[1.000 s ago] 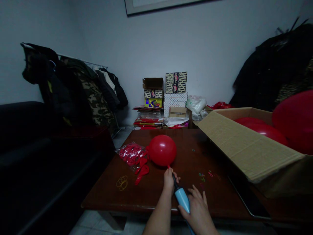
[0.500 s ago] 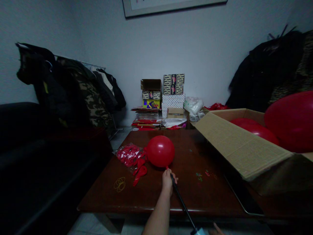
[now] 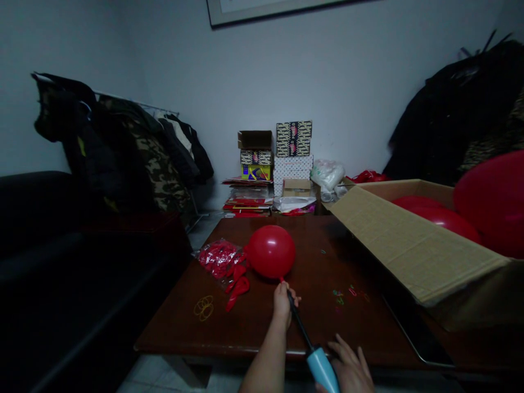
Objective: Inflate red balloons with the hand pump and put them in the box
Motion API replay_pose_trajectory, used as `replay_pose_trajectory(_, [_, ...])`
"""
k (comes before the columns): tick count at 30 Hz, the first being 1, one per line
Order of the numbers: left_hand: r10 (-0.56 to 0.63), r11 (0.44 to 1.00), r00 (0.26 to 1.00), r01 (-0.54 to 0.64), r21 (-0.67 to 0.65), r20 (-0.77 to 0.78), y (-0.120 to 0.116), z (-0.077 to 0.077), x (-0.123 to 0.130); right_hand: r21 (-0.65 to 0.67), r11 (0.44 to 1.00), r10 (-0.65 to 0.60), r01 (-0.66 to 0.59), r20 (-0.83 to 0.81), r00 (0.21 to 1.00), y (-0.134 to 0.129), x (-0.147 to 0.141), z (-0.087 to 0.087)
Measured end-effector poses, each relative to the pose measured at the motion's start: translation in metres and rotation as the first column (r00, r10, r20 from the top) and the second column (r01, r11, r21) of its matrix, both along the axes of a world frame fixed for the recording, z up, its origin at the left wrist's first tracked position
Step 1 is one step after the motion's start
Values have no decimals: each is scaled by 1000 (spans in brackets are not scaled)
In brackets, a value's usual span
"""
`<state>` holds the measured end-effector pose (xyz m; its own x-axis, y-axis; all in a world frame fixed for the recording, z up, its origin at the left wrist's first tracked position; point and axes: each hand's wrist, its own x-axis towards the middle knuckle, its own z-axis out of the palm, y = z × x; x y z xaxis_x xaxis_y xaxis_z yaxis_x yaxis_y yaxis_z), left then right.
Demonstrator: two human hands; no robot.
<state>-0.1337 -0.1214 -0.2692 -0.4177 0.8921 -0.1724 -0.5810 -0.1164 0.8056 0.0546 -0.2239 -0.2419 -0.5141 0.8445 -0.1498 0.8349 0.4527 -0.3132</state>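
Note:
A round red balloon (image 3: 272, 252), partly inflated, sits over the table at the end of a hand pump. My left hand (image 3: 283, 300) is closed around the balloon's neck and the pump's black rod. Down at the table's front edge is the pump's light blue body (image 3: 322, 370). My right hand (image 3: 350, 364) is against that body, its thumb on the near left side and its fingers stretched out to the right. Left of the balloon lies a clear bag of uninflated red balloons (image 3: 221, 261), with a loose flat balloon (image 3: 238, 292) beside it.
Yellow rubber bands (image 3: 203, 308) lie front left on the dark wooden table (image 3: 245, 338); small coloured bands (image 3: 339, 296) lie right. An open cardboard box (image 3: 413, 245) holds inflated red balloons (image 3: 444, 221). A dark flat tablet-like device (image 3: 417, 333) lies beneath its flap.
The pump's blue body has slid up along the rod toward my left hand. My right hand has come up with it into fuller view. The balloon looks about the same size.

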Motion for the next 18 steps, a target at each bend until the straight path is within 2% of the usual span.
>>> replay_pose_trajectory(3, [13, 1000, 1000, -12, -13, 6, 1, -1, 0, 64, 997, -31, 36, -70, 997, 14, -21, 23])
replay_pose_trajectory(6, [9, 1000, 1000, -9, -14, 10, 2, -2, -2, 133, 987, -73, 90, -126, 989, 25, -42, 31])
replay_pose_trajectory(11, [-4, 1000, 1000, 4, 1, -7, 2, -3, -2, 163, 979, -96, 121, -153, 984, 29, -55, 28])
replay_pose_trajectory(15, [9, 1000, 998, -9, -3, -55, 0, -3, 1, 152, 980, -106, 128, -145, 984, 19, -43, 21])
replay_pose_trajectory(18, [12, 1000, 998, -12, 0, -68, 0, -3, 2, 136, 986, -78, 93, -114, 990, 9, -28, 8])
